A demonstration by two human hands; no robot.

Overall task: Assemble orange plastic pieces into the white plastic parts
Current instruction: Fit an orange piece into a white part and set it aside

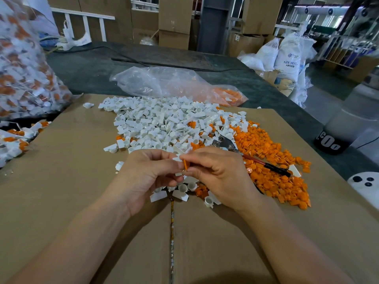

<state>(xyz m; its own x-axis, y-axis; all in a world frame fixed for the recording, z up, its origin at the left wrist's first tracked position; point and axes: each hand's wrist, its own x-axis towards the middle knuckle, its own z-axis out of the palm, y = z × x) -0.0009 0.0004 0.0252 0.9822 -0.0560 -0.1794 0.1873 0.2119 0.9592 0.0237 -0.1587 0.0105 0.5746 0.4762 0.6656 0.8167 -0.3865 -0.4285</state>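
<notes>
Fingers [164,155] of the left hand [147,177] are curled and hold a small white part [177,159] at their tips. The right hand [222,177] pinches a thin orange piece [186,164] between thumb and forefinger, close against that white part. Both hands meet above the middle of the brown cardboard [82,201], palms turned toward each other, and the bare forearms come in from the lower corners. The orange piece stands almost upright and is seen from its edge, so its full shape cannot be told. Behind the hands lies a wide heap of white parts [160,124], made of smooth matte plastic, each with a short round cup and a flat tab. On the right, touching this heap, is a heap of orange pieces [272,177], small and disc-like with a glossy look. A scraper [266,165] with a metal blade and a red and black handle lies across the orange heap. The cardboard is dull and has a taped seam down its centre; it rests on the dark bench [92,68]. Farther back on the bench lies a crumpled clear plastic bag [155,80] with some orange pieces inside. At the left stands a big transparent sack [24,74] full of white and orange parts.
</notes>
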